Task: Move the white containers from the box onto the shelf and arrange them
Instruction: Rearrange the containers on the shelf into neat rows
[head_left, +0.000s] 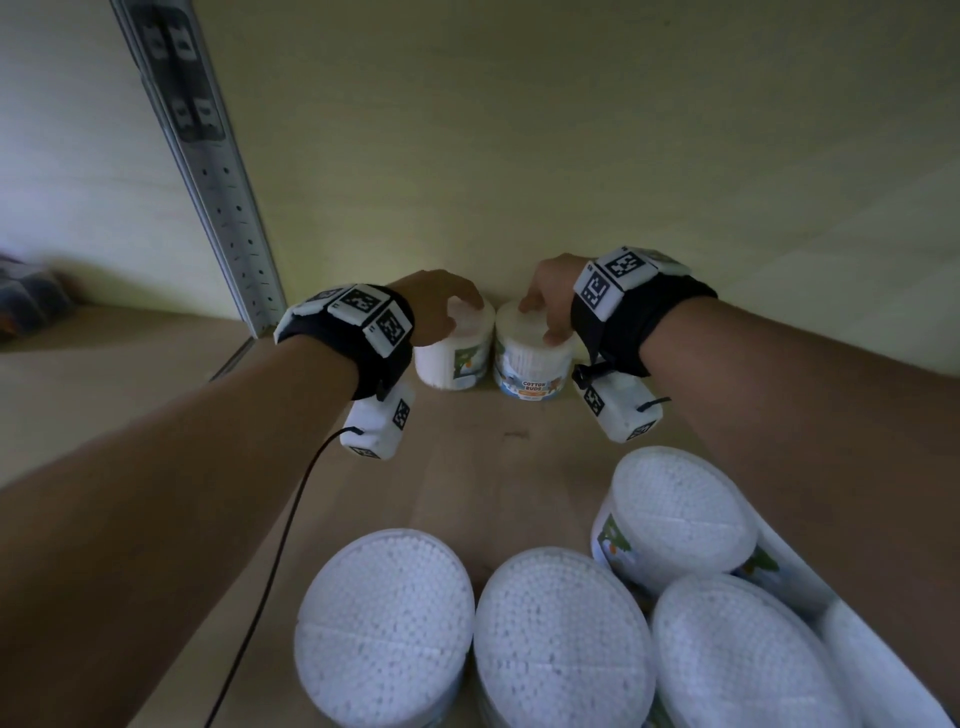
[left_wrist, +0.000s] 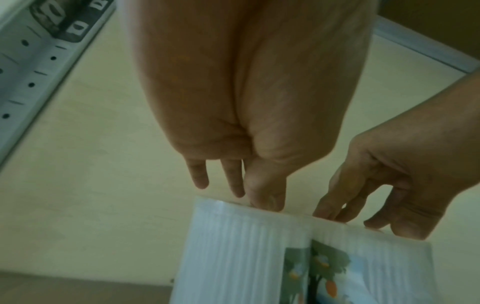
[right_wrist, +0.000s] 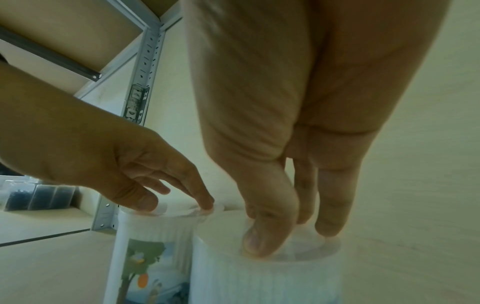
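Note:
Two white cotton-bud containers stand side by side, touching, at the back of the wooden shelf (head_left: 467, 467). My left hand (head_left: 436, 304) rests its fingertips on the lid of the left container (head_left: 454, 358). My right hand (head_left: 550, 306) has thumb and straight fingers pressed on the lid of the right container (head_left: 530, 366). The right wrist view shows my right hand (right_wrist: 291, 236) on top of its container (right_wrist: 259, 277), with the left container (right_wrist: 155, 230) beside it. In the left wrist view the left thumb (left_wrist: 265, 197) touches the container's (left_wrist: 233, 257) top edge.
Several more white containers (head_left: 561, 639) lie close together in the near foreground, lids up. A perforated metal upright (head_left: 223, 197) stands left of the hands. A dark bin (head_left: 31, 296) sits on the neighbouring shelf. The pale back wall (head_left: 571, 156) is directly behind the two containers.

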